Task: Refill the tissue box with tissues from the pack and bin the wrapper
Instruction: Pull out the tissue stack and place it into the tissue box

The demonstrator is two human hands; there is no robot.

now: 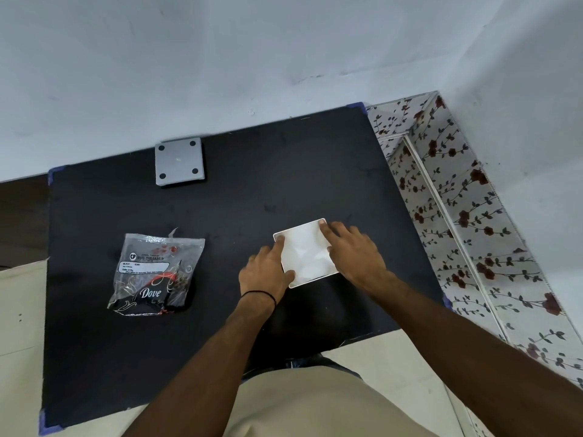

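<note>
A white square tissue box [304,252] sits right of centre on the black table [220,222], filled with white tissues. My left hand [266,274] rests against its left side, with fingertips on the tissues at the near left corner. My right hand [355,252] lies flat along the right edge, fingers spread over the tissues. The clear plastic wrapper [156,272], printed "Big Tissues" and "Dove", lies crumpled and flat on the left part of the table, apart from both hands.
A grey square plate [179,160] with four dark holes lies at the table's far edge against the pale wall. A floral-patterned tiled ledge [457,197] runs along the right. Beige floor shows at left and near me.
</note>
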